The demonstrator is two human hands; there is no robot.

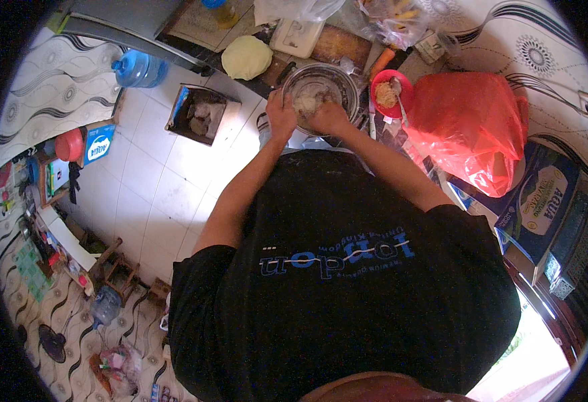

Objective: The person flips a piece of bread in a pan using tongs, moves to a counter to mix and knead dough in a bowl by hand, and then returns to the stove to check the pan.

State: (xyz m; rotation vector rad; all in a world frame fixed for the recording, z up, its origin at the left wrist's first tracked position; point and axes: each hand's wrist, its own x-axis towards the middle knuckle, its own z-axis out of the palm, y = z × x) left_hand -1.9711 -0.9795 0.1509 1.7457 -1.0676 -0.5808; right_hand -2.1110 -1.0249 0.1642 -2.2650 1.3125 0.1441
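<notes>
A round metal bowl (352, 83) stands at the counter's edge with a pale, floury mixture (306, 98) inside. My left hand (281, 114) grips the bowl's near left rim. Down inside the bowl is my right hand (328, 118), its fingers in the mixture, so whether they are closed on some of it is hidden. Right of the bowl, a red bowl (380, 106) holds a crumbly light-brown food and a metal spoon (400, 98). A pale yellow rounded item (246, 57) lies to the left. Behind the metal bowl are a wooden board (341, 46) and a white lidded container (298, 37).
A large red plastic bag (467, 125) bulges at the right, beside a carrot (382, 63). Clear plastic bags (399, 22) and a blue-lidded jar (226, 17) stand farther back. On the tiled floor at left are an open cardboard box (201, 114) and a blue water jug (143, 69).
</notes>
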